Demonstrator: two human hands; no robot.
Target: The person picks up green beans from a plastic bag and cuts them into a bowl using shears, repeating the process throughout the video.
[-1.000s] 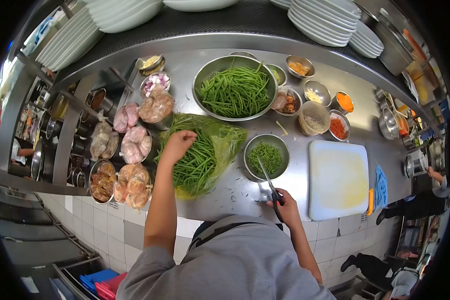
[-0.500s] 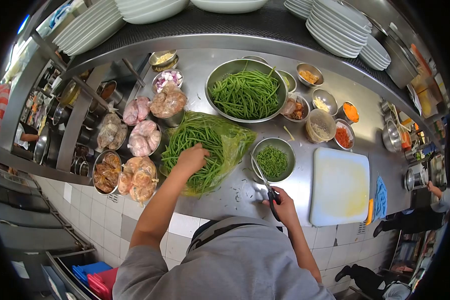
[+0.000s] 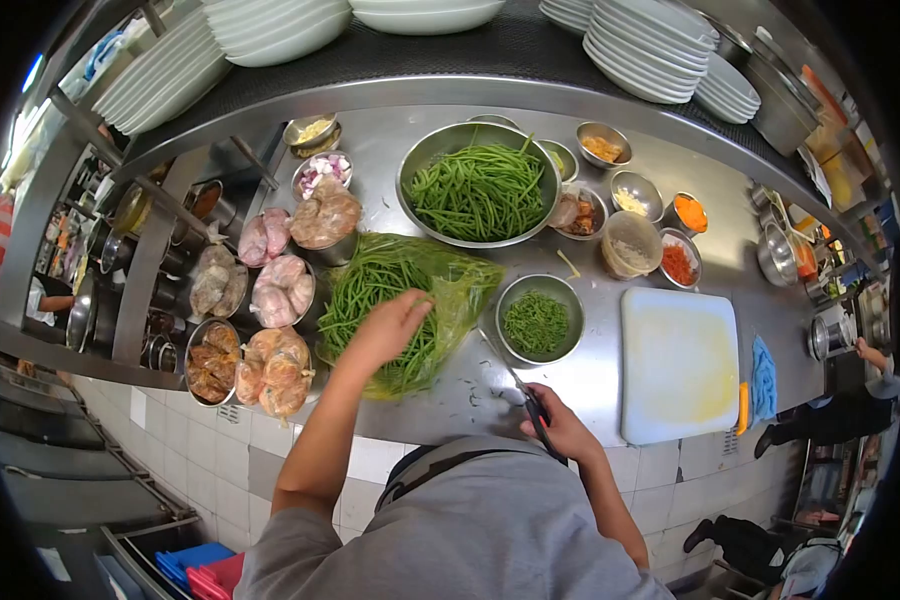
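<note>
My left hand (image 3: 390, 330) is over the long green beans (image 3: 365, 300) in an open, yellowish-green plastic bag (image 3: 460, 275). Its fingers are drawn together, and what they may pinch is hidden. In my right hand (image 3: 562, 430) is a pair of scissors with black handles (image 3: 537, 412), the blades pointing up and left between the bag and a small steel bowl (image 3: 576, 300). Finely cut green pieces (image 3: 536, 322) lie in that bowl. Behind them, a large steel bowl (image 3: 407, 190) holds more long green beans (image 3: 480, 190).
Left of the bag stand bowls with bagged raw meat (image 3: 282, 290) and chopped onion (image 3: 322, 170). A white cutting board (image 3: 678, 365) lies on the right, beside a blue cloth (image 3: 763, 380). Small ingredient bowls line the back right. A shelf (image 3: 470, 92) with stacked plates overhangs the counter.
My left hand has risen slightly off the beans and shifted right. The scissors have swung out of the small bowl, toward its left side. The whole view has shifted a little.
</note>
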